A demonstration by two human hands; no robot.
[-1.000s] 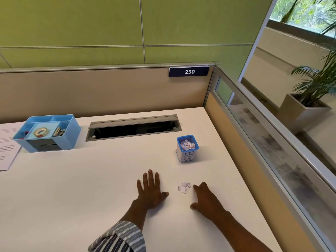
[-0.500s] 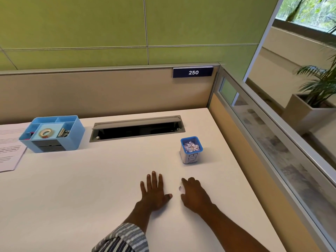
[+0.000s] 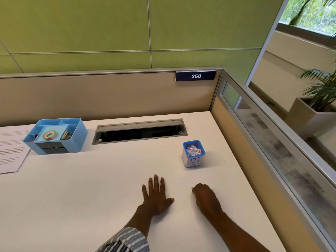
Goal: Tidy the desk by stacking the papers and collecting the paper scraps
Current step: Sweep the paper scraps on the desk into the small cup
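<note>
My right hand (image 3: 204, 194) is curled with its knuckles up on the white desk (image 3: 91, 188), and a sliver of white paper scrap (image 3: 192, 188) shows at its fingertips. My left hand (image 3: 155, 194) lies flat, fingers spread, a short way to its left. Beyond the right hand stands a small blue-rimmed cup labelled BIN (image 3: 193, 154), filled with white paper scraps. Printed papers (image 3: 11, 151) lie at the far left edge of the desk.
A light blue desk organiser (image 3: 56, 136) with a tape roll stands at the back left. An open cable tray slot (image 3: 140, 132) runs along the back. A beige partition with a 250 sign (image 3: 196, 76) bounds the back, a glass-topped partition (image 3: 263, 142) the right.
My right hand slid left over the loose scraps and closed on them, then drew back right; the scraps no longer lie bare on the desk. My left hand stayed flat.
</note>
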